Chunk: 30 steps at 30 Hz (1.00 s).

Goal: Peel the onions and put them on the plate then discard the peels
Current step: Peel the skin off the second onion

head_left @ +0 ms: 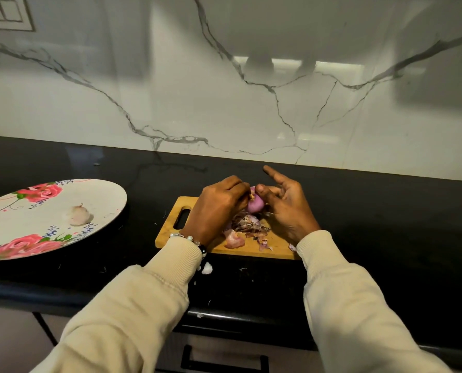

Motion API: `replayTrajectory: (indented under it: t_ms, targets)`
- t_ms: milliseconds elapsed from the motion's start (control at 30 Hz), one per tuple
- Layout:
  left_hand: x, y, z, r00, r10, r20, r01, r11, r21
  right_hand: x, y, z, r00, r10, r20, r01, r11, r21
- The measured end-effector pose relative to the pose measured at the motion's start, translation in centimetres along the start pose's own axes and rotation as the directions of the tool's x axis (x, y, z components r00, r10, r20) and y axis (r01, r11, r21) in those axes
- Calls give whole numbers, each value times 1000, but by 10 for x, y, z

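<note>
While both hands grip it over the board [170, 235], onion [255, 204] sits between left hand [219, 208] fingertips and right hand [286, 208] thumb; peels [247, 228] below; axis unclear.

**Counter and Surroundings**

A black countertop [386, 224] ran across the view, backed by a white marble-patterned wall [170, 90] with grey veins. A wooden cutting board [186, 239] with a slotted handle lay on the counter near its front edge. A switch plate [6, 13] sat on the wall at the upper left. Small white scraps [207, 267] dotted the counter just in front of the board. Below the counter edge, a dark drawer handle [224, 363] showed on a pale cabinet front.
</note>
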<state>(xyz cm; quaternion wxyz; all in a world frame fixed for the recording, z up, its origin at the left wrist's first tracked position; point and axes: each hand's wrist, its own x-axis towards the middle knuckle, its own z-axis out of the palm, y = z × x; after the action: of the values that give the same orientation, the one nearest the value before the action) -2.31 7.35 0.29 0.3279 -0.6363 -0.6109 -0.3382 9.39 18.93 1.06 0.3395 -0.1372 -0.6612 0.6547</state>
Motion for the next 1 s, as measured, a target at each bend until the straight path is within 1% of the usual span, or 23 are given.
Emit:
replayTrajectory:
  t_ms: [167, 267, 333, 367, 467, 533, 567, 600, 667, 733, 767, 800, 833, 900, 933, 1000]
  targets:
    - [0, -2, 6, 999, -36, 16, 34, 994, 99, -1, -1, 3, 1000, -21, 14, 22, 1000, -3]
    - [1, 2, 6, 992, -119, 35, 116, 991, 73, -1, 0, 3, 1000, -26, 14, 26, 1000, -12]
    - [3, 3, 8, 970, -241, 38, 241, 970, 17, -1, 0, 4, 999, -41, 6, 41, 999, -21]
    - [3, 3, 9, 951, -307, 45, 308, 950, -43, 0, 0, 4, 999, -47, -1, 47, 999, -18]
    - [6, 7, 9, 905, -424, 44, 421, 875, -238, 1, 0, 4, 998, -52, -26, 52, 998, 24]
    - [7, 7, 11, 866, -494, 82, 490, 800, -346, 3, 1, 4, 998, -46, -47, 49, 996, 71]
    - [7, 7, 12, 837, -535, 115, 532, 745, -403, 3, 1, 4, 998, -41, -53, 46, 995, 90]
    - [7, 6, 13, 802, -577, 153, 573, 672, -470, 4, 1, 4, 998, -38, -56, 44, 993, 108]
    - [8, 6, 12, 716, -659, 230, 635, 479, -606, 4, 1, 3, 998, -36, -60, 44, 990, 136]
    - [8, 9, 10, 653, -704, 279, 640, 317, -700, 5, 2, 3, 997, -35, -69, 45, 986, 158]
    - [9, 11, 9, 629, -723, 285, 634, 266, -726, 6, 2, 2, 997, -36, -73, 47, 985, 164]
    - [10, 12, 7, 619, -733, 283, 621, 236, -747, 7, 3, 2, 996, -36, -78, 49, 985, 166]
    - [10, 13, 5, 624, -731, 276, 604, 227, -764, 7, 3, 1, 996, -36, -84, 50, 985, 166]
    - [10, 15, 3, 661, -701, 269, 579, 249, -776, 7, 3, 0, 995, -35, -93, 50, 985, 165]
    - [10, 16, 2, 680, -684, 264, 584, 287, -759, 7, 3, 0, 995, -35, -91, 49, 986, 161]
    - [8, 15, 2, 709, -661, 245, 606, 394, -691, 6, 3, -1, 996, -32, -85, 44, 988, 145]
